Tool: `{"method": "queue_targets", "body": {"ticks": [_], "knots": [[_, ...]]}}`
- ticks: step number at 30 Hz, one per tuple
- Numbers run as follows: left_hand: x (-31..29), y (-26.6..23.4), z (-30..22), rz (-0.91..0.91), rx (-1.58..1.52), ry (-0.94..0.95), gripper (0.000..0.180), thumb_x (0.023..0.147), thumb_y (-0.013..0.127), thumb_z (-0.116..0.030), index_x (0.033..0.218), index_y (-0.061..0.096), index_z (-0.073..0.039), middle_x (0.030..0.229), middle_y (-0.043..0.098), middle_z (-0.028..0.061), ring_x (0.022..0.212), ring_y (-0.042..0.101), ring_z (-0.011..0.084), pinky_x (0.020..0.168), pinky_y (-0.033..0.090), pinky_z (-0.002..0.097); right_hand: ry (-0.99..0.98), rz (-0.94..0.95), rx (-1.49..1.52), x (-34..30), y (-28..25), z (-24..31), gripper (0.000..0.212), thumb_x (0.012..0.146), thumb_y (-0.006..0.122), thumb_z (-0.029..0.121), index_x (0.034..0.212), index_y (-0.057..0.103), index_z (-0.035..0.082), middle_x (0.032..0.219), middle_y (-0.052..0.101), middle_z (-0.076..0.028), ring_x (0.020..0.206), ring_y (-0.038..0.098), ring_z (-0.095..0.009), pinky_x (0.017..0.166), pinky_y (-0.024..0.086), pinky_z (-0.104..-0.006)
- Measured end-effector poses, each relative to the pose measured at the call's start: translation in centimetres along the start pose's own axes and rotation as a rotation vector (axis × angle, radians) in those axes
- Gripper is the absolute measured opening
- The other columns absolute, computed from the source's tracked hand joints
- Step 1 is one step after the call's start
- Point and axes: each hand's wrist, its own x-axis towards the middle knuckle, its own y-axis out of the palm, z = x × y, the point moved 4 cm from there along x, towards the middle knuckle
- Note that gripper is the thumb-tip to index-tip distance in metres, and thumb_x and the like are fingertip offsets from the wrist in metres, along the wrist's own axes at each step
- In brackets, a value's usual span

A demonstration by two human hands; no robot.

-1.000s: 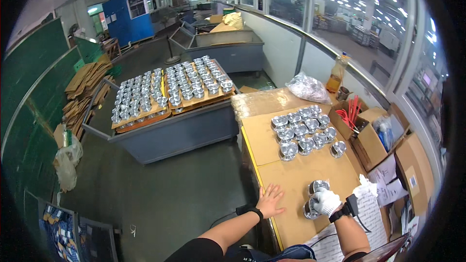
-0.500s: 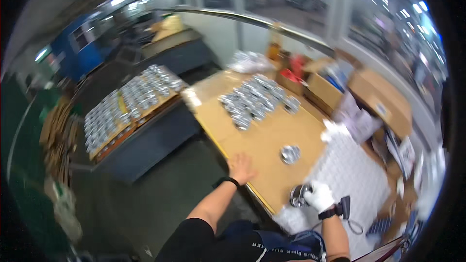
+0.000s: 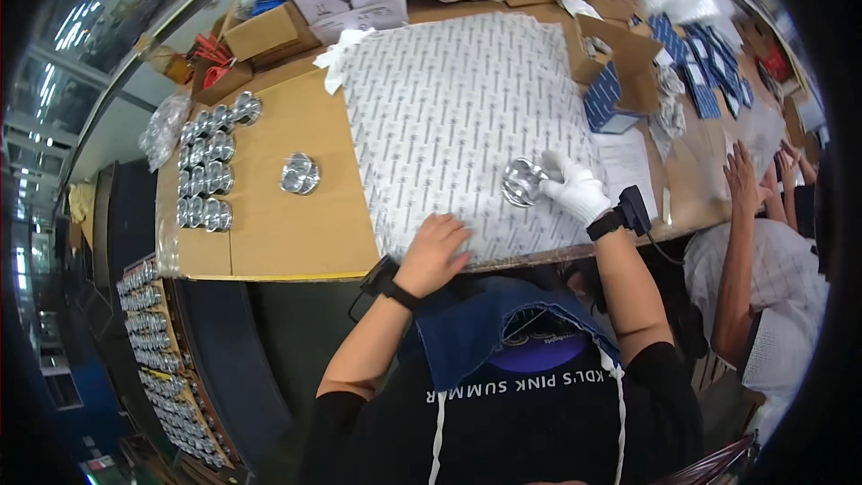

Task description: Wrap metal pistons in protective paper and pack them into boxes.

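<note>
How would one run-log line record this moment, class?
left hand: open, at white sheet; right hand: gloved, holding metal part; lone part: on tan board

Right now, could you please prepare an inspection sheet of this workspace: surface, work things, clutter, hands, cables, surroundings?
Surface: brown cardboard at left, patterned white paper beside it.
Work things: one silver metal part on the paper, gripped by the gloved right hand; a single part on the cardboard; grouped parts farther left.
Clutter: open carton, blue boxes, plastic bag.
Hands: right as above; bare left hand open at the paper's near edge.
Cables: dark cable by the right wrist; far end unclear.
Surroundings: another person at right; loaded cart at lower left.
</note>
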Motion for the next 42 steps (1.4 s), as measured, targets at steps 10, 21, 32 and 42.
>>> {"method": "queue_targets", "body": {"ticks": [10,21,32,42], "knots": [[-1.0,5.5,0.2,0.268,0.215,-0.033,0.06,0.07,0.071,-0.014,0.125,0.047,-0.008,0.136,0.042,0.0122,0.128,0.037,0.0323,0.104,0.032,0.0478,-0.272,-0.136,-0.464,-3.6,-0.2,6.9,0.076,0.062,0.073,0.043,0.123,0.049,0.004,0.102,0.052,-0.014,0.095,0.05,-0.029,0.08,0.043,-0.041],[-2.3,5.8,-1.0,0.122,0.162,-0.021,0.037,0.072,0.063,-0.005,0.108,0.056,-0.003,0.124,0.052,0.0145,0.115,0.051,0.0308,0.095,0.044,0.0403,-0.063,0.147,-0.033,-1.7,-1.6,4.2,0.027,0.077,0.059,0.024,0.089,0.065,0.001,0.087,0.066,-0.012,0.078,0.062,-0.026,0.072,0.047,-0.0331],[-0.1,2.6,-3.6,0.048,0.141,0.038,0.011,0.069,0.057,-0.01,0.079,0.056,-0.007,0.075,0.051,0.0084,0.075,0.056,0.027,0.069,0.047,0.0357,0.241,0.567,0.814,-2.9,2.7,5.5,0.018,0.083,0.06,0.017,0.094,0.062,0.002,0.074,0.06,0.0,0.062,0.054,-0.007,0.055,0.046,-0.0222],[1.5,-0.9,-5.6,0.054,0.306,-0.089,0.011,0.07,0.057,-0.008,0.08,0.056,-0.008,0.076,0.054,0.0092,0.074,0.058,0.028,0.062,0.047,0.0385,0.107,0.665,0.141,-2.4,3.0,6.3,0.036,0.086,0.054,0.032,0.103,0.063,0.003,0.083,0.066,-0.012,0.073,0.062,-0.019,0.066,0.048,-0.0315]]}}
